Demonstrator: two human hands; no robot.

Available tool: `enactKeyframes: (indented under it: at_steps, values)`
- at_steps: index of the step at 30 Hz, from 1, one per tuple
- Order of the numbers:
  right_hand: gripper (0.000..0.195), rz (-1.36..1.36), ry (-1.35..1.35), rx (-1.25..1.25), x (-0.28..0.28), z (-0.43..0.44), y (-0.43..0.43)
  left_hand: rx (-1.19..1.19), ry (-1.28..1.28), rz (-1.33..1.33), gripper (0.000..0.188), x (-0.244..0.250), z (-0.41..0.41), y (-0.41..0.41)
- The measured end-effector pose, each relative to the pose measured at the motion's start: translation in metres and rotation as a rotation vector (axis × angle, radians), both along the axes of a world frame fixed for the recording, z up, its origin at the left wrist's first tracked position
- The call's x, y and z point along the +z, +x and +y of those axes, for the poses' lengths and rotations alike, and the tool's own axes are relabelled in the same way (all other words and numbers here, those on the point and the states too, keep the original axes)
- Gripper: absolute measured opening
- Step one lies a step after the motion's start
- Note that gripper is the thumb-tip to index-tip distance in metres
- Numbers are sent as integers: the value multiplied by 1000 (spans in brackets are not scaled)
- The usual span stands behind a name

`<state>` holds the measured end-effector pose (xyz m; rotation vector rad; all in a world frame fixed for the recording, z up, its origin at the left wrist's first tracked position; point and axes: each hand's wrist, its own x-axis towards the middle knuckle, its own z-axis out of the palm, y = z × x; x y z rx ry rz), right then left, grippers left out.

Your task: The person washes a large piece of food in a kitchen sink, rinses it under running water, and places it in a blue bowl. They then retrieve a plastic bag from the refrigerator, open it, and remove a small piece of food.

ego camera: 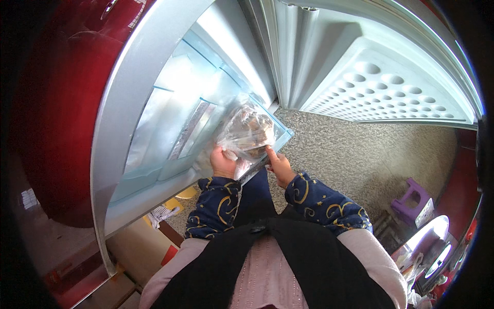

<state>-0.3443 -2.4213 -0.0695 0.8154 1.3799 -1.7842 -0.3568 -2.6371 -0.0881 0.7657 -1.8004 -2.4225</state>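
A translucent, blue-tinted freezer drawer [286, 136] is pulled partly out of the fridge-freezer. At its open front part sits a clear plastic bag [247, 129] with brownish contents, probably food; what it is I cannot tell. My left hand [224, 164] is closed around the gathered plastic at the bag's near side. My right hand [281, 168] grips the drawer's front edge, its thumb on top by the bag and its fingers partly hidden below. Under the bag, a pinkish wrapped item [243, 167] shows in part.
The freezer's white inner door [339, 83] with a dimpled panel stands wide at the right. A closed red door [73, 116] is at the left. On the speckled floor [328, 146] stands a purple plastic stool [411, 201]. A pot lid [438, 260] lies among kitchen items at lower right.
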Motion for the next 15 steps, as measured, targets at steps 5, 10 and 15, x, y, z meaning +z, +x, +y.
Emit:
enactKeyframes:
  at_steps: [5,10,15]
  values:
    - [57,-50,-148,-96,-26,2,4,122,483,-102,34,37,24,-12]
    - [55,747,885,282,19,27,-13,139,467,-96,40,25,17,-16]
    - [59,1120,1053,523,60,39,-51,161,497,-146,38,26,11,-24]
